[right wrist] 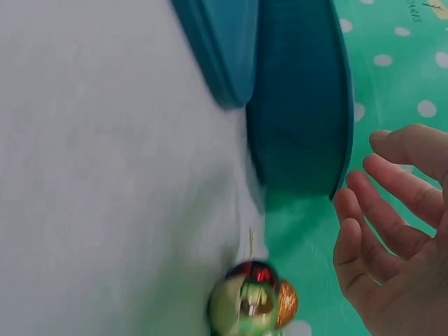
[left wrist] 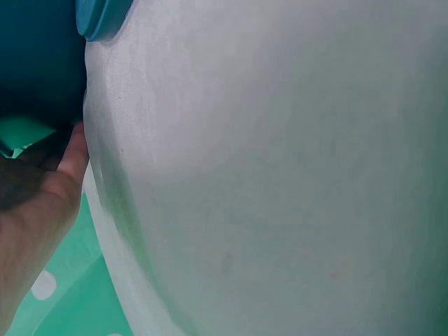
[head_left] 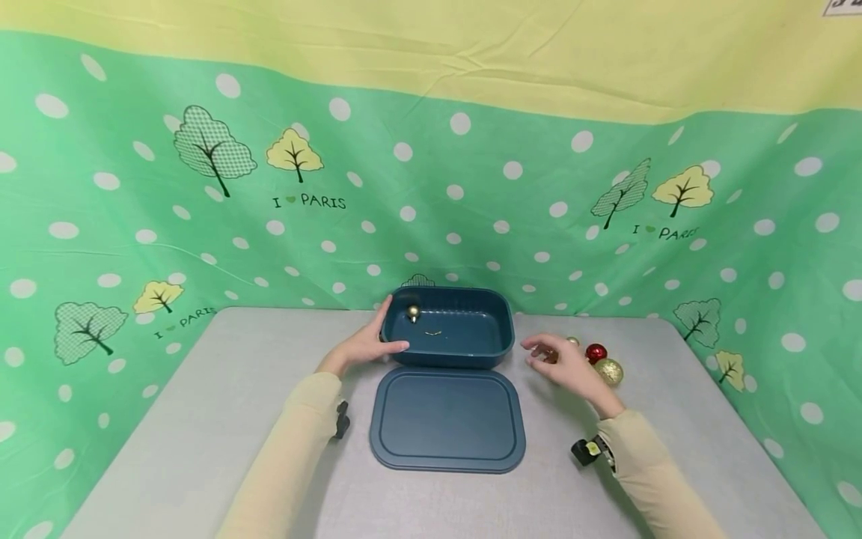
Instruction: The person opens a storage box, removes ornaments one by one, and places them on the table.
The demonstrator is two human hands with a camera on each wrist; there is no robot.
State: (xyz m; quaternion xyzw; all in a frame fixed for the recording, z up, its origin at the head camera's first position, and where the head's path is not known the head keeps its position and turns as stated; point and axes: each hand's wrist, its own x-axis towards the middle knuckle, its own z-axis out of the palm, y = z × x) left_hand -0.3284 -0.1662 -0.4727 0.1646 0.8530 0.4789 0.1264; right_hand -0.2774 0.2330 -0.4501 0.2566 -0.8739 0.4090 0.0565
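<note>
My left hand point(head_left: 364, 346) holds the left end of a dark blue rectangular food container point(head_left: 450, 360), its thumb over the front rim. One small gold bauble point(head_left: 414, 311) lies in the container's back left, with a gold cord point(head_left: 433, 333) on the floor near it. Just right of the container, my right hand point(head_left: 566, 367) hovers with loosely bent fingers, holding nothing in the right wrist view. Close to that hand are a red bauble point(head_left: 595, 352), a larger glittery gold bauble point(head_left: 609, 372), a small gold one point(head_left: 572, 340) and an orange one point(right wrist: 287, 304), partly hidden.
The container's blue lid point(head_left: 447, 419) lies flat on the grey table point(head_left: 202, 419), directly in front of it. A green and yellow printed curtain point(head_left: 431, 180) hangs behind the table and along both sides.
</note>
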